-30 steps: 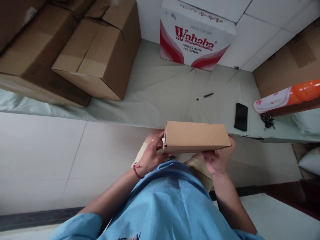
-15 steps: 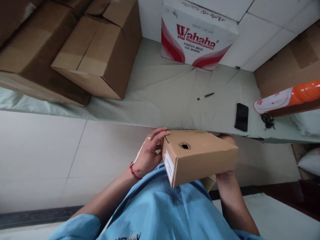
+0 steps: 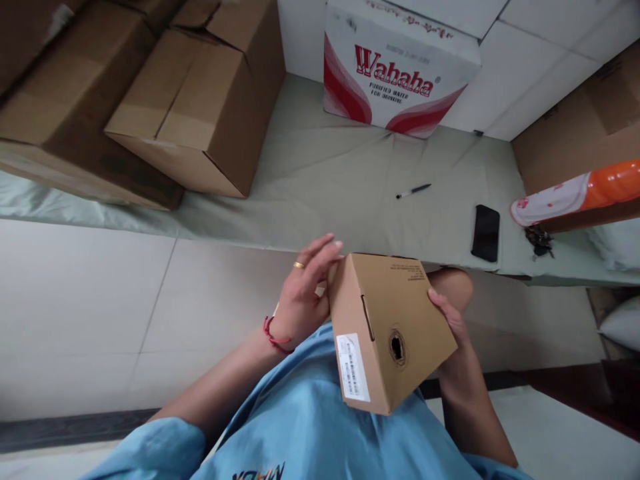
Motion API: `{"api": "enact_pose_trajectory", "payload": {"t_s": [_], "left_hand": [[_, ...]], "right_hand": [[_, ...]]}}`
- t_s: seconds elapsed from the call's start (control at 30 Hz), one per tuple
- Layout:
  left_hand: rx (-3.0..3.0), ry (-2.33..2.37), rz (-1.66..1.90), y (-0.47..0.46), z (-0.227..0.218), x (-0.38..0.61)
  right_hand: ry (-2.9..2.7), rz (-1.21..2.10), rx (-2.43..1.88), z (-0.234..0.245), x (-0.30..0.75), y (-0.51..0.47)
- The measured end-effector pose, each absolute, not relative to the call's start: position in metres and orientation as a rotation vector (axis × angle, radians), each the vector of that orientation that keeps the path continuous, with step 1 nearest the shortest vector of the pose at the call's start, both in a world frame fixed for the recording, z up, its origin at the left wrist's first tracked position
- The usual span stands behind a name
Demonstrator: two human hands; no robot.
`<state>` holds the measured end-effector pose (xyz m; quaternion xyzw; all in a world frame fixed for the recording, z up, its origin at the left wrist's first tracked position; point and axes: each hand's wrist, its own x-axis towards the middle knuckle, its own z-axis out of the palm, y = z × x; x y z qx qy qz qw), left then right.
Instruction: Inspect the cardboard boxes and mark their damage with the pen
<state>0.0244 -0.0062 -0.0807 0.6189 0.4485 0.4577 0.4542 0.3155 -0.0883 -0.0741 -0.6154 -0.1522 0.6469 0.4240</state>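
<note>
A small brown cardboard box (image 3: 415,300) is tilted in front of my blue shirt, its printed face with a round torn hole turned up towards me. A white barcode label (image 3: 353,368) is stuck on its narrow left side. My right hand (image 3: 453,320) grips the right edge, thumb on the printed face and the other fingers hidden underneath. Against the left side rests my left hand (image 3: 306,290), its fingers bent around the upper left corner and the fingertips reaching past it. A ring and a red string bracelet show on that hand and wrist.
Beyond the box runs a bench with a pale green cloth (image 3: 320,193). On it are a pen (image 3: 413,191), a black phone (image 3: 485,233), keys (image 3: 539,241), an orange-and-white tube (image 3: 575,193), a Wahaha carton (image 3: 395,73) and large brown cartons (image 3: 190,107) at left.
The box has turned so that its holed face tips towards me and its label shows more fully. My right thumb has come into view on it; my left fingers have lifted slightly.
</note>
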Motion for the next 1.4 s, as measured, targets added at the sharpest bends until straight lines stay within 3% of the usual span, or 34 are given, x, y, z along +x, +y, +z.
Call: {"api": "enact_pose_trajectory", "payload": {"t_s": [0.2, 0.5, 1.03, 1.4], "left_hand": [[0.838, 0.996, 0.799, -0.005, -0.085, 0.023], [0.903, 0.669, 0.761, -0.006, -0.082, 0.011], [0.354, 0.900, 0.811, 0.003, -0.140, -0.019], [0.320, 0.910, 0.809, 0.009, -0.095, 0.009]], "right_hand": [[-0.337, 1.317, -1.375, -0.078, 0.314, -0.084], [-0.854, 1.106, -1.266, -0.083, 0.320, -0.087], [-1.185, 1.419, -1.002, -0.058, 0.289, -0.081], [-0.699, 1.378, -1.312, -0.078, 0.289, -0.072]]}}
